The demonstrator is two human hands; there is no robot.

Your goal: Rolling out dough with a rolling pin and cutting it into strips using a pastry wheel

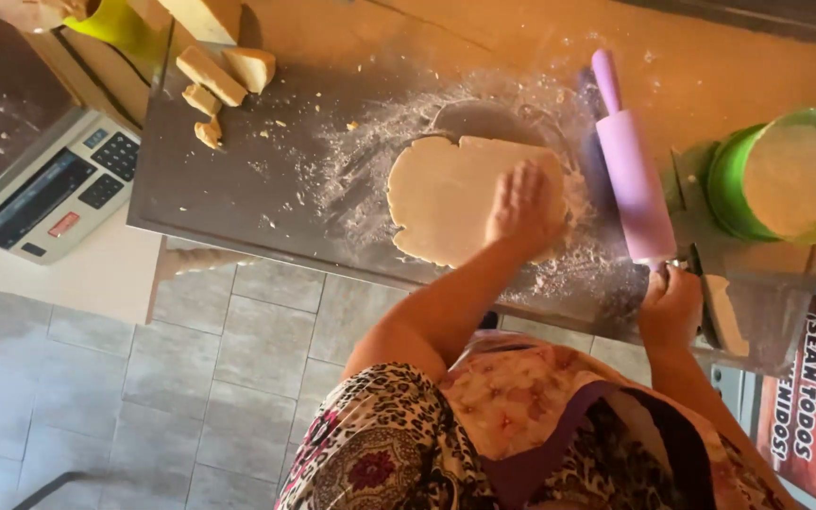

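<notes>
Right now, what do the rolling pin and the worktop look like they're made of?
The rolling pin looks like smooth lilac plastic or silicone: even colour, soft sheen. The worktop seems to be brushed metal, likely steel: grey, dully reflective under the flour. Neither is certain from looks alone.

Head view, steeply down, near worktable (pixel 238 189)

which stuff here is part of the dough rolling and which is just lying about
In use:
- left hand flat on the rolled dough sheet
- right hand at the near end of the purple rolling pin
- floured metal worktop
- green flour tub

Lying about:
- dough chunks at the far corner
- scale with keypad
- yellow-green cup
</notes>
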